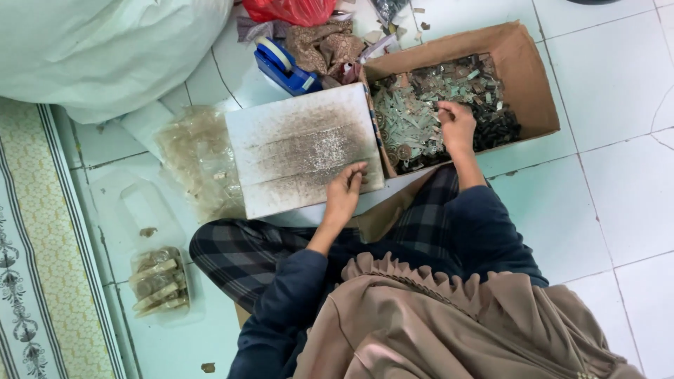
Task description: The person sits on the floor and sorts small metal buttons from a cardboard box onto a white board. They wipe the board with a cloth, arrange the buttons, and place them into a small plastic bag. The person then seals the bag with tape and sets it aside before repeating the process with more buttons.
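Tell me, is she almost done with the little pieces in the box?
Not nearly. Done: a clear bag of packed bundles lies on the floor. In hand: the right hand picks in the cardboard box, the left hand rests on the bare white board. Left: the box holds many small pieces.

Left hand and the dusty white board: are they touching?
Touching. The head view shows the left hand lying over the near edge of the dusty white board, fingers flat on its surface with no gap visible.
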